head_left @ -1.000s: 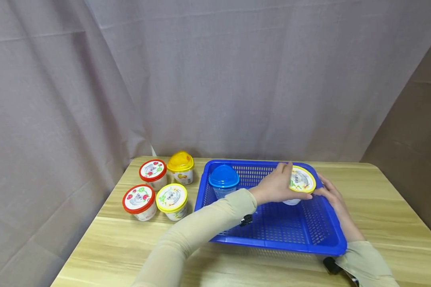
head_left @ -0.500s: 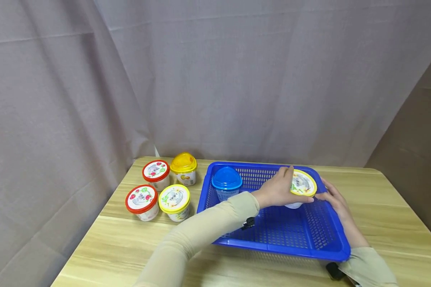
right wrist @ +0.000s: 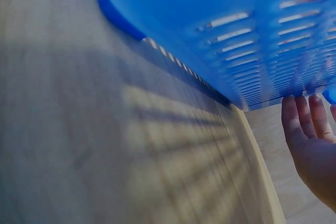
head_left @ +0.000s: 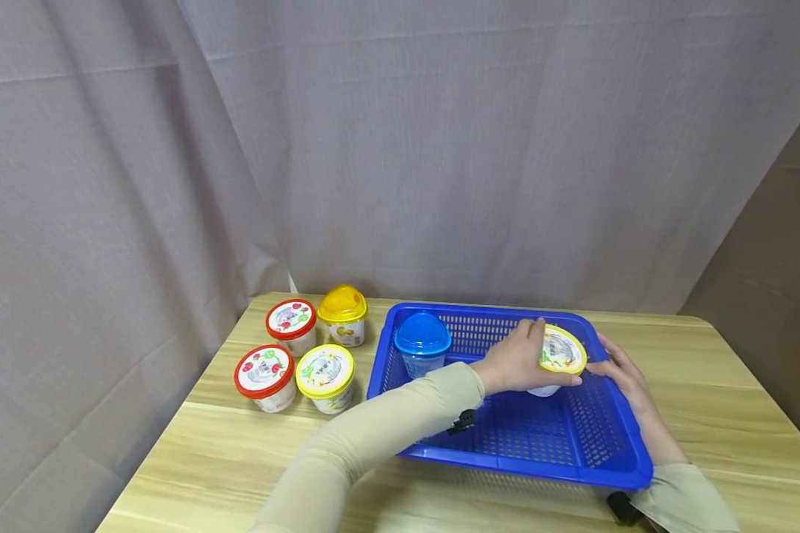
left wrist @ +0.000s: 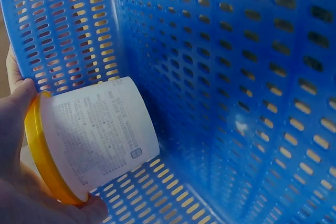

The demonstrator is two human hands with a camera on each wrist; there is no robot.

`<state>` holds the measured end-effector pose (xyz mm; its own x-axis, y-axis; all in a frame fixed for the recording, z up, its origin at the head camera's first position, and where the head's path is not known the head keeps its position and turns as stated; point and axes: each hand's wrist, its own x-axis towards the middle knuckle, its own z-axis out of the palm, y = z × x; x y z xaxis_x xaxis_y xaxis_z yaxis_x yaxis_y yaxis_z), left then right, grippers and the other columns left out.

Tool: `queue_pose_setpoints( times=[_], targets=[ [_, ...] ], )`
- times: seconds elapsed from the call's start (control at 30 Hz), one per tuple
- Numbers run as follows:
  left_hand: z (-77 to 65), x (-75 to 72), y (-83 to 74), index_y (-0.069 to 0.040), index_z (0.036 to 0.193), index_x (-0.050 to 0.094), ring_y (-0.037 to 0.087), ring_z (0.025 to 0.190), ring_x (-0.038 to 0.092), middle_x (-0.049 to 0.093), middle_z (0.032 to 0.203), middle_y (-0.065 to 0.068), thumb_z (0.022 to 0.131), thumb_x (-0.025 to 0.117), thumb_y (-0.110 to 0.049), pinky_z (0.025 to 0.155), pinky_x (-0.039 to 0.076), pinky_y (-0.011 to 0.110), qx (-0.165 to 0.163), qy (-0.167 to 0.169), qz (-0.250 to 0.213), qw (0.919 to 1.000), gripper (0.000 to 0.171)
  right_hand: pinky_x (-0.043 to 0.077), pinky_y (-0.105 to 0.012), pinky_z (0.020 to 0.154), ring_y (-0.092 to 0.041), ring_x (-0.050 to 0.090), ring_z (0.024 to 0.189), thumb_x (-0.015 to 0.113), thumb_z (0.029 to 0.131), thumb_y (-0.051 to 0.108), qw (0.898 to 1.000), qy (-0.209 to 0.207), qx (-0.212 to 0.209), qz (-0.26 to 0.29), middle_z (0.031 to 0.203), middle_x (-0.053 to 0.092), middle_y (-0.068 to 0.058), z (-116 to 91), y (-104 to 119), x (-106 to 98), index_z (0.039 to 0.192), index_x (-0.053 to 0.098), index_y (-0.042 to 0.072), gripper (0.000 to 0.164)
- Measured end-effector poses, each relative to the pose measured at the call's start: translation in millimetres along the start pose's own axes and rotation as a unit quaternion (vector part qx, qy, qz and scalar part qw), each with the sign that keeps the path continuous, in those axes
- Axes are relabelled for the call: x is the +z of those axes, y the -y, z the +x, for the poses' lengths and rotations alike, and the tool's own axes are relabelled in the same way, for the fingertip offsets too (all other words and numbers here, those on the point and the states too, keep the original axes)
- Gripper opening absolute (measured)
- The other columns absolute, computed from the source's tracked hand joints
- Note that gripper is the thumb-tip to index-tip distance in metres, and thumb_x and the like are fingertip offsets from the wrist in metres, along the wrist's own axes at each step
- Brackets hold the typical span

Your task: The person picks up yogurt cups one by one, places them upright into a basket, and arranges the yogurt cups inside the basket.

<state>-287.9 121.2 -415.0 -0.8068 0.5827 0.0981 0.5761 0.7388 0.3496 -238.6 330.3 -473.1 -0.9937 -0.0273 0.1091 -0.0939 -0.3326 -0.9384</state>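
My left hand (head_left: 516,359) grips an ice cream cup with a yellow lid (head_left: 564,349) by its lid and side. The cup is inside the blue plastic basket (head_left: 507,460), near its far right corner. In the left wrist view the white cup body (left wrist: 100,135) shows small print, and its base points toward the basket's wall. My right hand (head_left: 630,381) holds the basket's right rim, thumb over the edge. In the right wrist view its fingers (right wrist: 307,119) lie against the outer wall. A cup with a blue domed lid (head_left: 423,337) stands at the basket's far left.
Left of the basket on the wooden table (head_left: 200,459) stand two red-lidded cups (head_left: 292,318), a yellow-lidded cup (head_left: 325,371) and a cup with a yellow domed lid (head_left: 343,307). A grey curtain (head_left: 440,148) hangs behind.
My left hand has lowered the yellow-lidded cup a little into the basket. My right hand keeps its place at the rim. The head view has shifted slightly.
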Motion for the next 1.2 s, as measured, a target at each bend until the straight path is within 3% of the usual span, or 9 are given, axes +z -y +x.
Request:
queue_pose_setpoints(
  times=[0.5,0.73,1.0,1.2],
  targets=[
    [-2.3,6.3,-1.4,-0.009,0.161,0.018,0.013,0.134,0.044,0.034,0.156,0.006,0.08,0.068,-0.072,0.101,0.047,0.026,-0.005,0.013,-0.018,0.9997,0.114,0.059,-0.027,0.074,-0.009,0.069,0.092,0.038,0.1,-0.007,1.0,-0.001,-0.005,0.01,0.113,0.067,0.014,-0.7,0.9,-0.4,0.126,0.06,0.037,0.056],
    [-1.3,8.1,0.4,-0.007,0.161,0.016,0.013,0.139,0.038,0.031,0.159,0.006,0.082,0.066,-0.073,0.106,0.042,0.026,-0.006,0.012,-0.009,0.9999,0.114,0.059,-0.028,0.073,-0.009,0.069,0.09,0.041,0.103,-0.001,0.999,-0.006,0.026,-0.024,0.111,0.066,0.017,-1.2,4.7,1.6,0.134,0.047,0.038,0.05],
    [-0.8,7.8,0.7,-0.005,0.161,0.013,0.016,0.144,0.031,0.026,0.16,0.009,0.084,0.065,-0.071,0.109,0.037,0.024,0.01,0.028,-0.011,0.9995,0.114,0.059,-0.027,0.073,-0.01,0.069,0.091,0.037,0.1,-0.007,1.0,0.01,-0.007,0.01,0.112,0.069,0.013,1.1,1.7,1.1,0.126,0.062,0.038,0.057],
    [-2.4,7.3,1.2,-0.005,0.161,0.015,0.016,0.143,0.031,0.027,0.16,0.009,0.083,0.067,-0.07,0.108,0.038,0.024,0.016,0.025,-0.011,0.9995,0.114,0.058,-0.025,0.075,-0.008,0.069,0.092,0.037,0.1,-0.008,1.0,0.014,-0.018,0.01,0.113,0.069,0.013,-0.1,-0.5,1.3,0.126,0.063,0.037,0.058]
  ],
)
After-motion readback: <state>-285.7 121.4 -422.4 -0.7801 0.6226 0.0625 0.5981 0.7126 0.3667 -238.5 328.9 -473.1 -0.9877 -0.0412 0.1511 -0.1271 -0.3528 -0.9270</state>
